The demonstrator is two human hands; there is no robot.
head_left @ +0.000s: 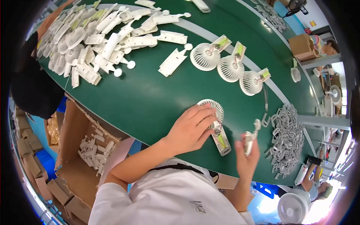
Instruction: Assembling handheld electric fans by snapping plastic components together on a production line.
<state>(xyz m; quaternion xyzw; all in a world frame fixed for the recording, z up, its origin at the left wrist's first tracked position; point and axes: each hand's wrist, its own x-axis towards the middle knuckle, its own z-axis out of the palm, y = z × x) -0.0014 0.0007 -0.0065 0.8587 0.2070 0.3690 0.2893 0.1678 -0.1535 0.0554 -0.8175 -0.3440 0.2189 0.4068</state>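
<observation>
My left hand point(190, 130) lies over the round slatted head of a small white handheld fan, its fingers curled on the grille. The fan's handle point(222, 143) points toward me and is uncovered, with something green and some wiring showing inside. To the right of it my right hand point(248, 159) is raised and slightly blurred, pinching a white plastic handle cover with a round end point(257, 124). Three more fans point(230, 68) with bare green-filled handles lie in a row farther back. A single white handle cover point(173, 62) lies to their left.
A large heap of white covers and fan parts point(112, 41) fills the far left. Grey loop-shaped clips point(288, 138) are piled at the right. Left of me stands an open cardboard box point(75, 150) with white pieces in it. Other people are beside the green table point(150, 93).
</observation>
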